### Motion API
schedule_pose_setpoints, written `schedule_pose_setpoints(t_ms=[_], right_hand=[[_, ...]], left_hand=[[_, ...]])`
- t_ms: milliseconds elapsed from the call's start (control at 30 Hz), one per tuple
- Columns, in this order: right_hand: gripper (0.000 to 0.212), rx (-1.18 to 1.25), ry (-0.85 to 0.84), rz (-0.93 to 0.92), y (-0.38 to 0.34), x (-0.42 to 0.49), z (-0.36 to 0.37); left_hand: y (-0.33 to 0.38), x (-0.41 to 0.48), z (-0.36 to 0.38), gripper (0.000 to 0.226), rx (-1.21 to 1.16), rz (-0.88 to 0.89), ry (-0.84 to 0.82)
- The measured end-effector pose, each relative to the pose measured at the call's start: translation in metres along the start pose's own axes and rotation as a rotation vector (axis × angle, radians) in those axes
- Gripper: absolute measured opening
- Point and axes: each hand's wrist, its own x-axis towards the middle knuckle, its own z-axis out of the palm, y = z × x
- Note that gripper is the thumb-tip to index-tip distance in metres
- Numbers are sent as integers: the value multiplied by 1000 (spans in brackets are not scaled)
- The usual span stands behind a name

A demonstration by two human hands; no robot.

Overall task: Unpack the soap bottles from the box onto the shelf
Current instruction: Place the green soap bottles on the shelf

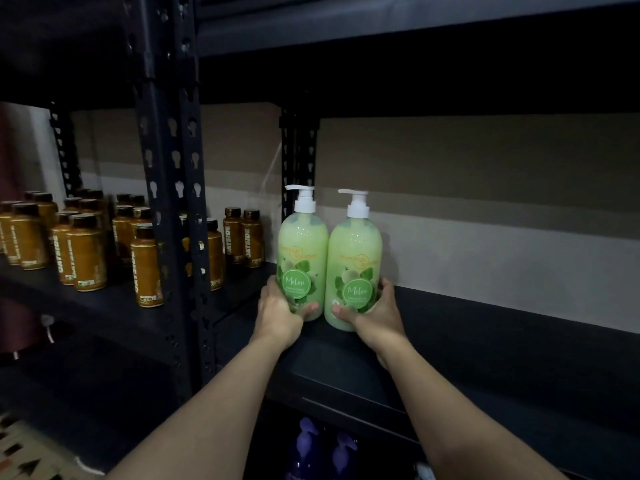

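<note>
**Two green "Melon" soap bottles held on the dark shelf**

The left soap bottle [302, 251] and the right soap bottle [354, 261] stand upright side by side, close enough that their sides nearly touch, at the left end of a dark shelf [502, 344]. Their bases are at the board; whether they rest on it fully cannot be told. Each holds pale green liquid and has a white pump [304, 199] on top, spout pointing left. Each front carries a round green badge reading "Melon" in white script over pictures of fruit and leaves. An orange line of script sits above it, and small print below, both too blurred to read.

The left hand [278, 311] grips the left bottle low down, thumb across the front under the badge. The right hand [375, 315] grips the right bottle the same way.

A black slotted post [169, 202] rises left of the bottles. Beyond it, on the neighbouring shelf, stand rows of brown bottles [86, 258] with dark caps, marked "OATSIDE" lengthwise. On the level below, purple bottles [311, 448] show dimly.
</note>
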Motion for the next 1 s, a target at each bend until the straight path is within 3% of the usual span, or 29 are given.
schedule_pose_setpoints(t_ms=[467,733,1000], right_hand=[[88,-161,140,-120,-8,-6,3],[83,-184,155,-146,-11,-8,2],[92,-190,157,-151,-5,-2,5]], left_hand=[[3,-3,0,74,39,27,15],[3,-3,-1,76,49,35,18],[6,-6,-3,89,47,26,10]])
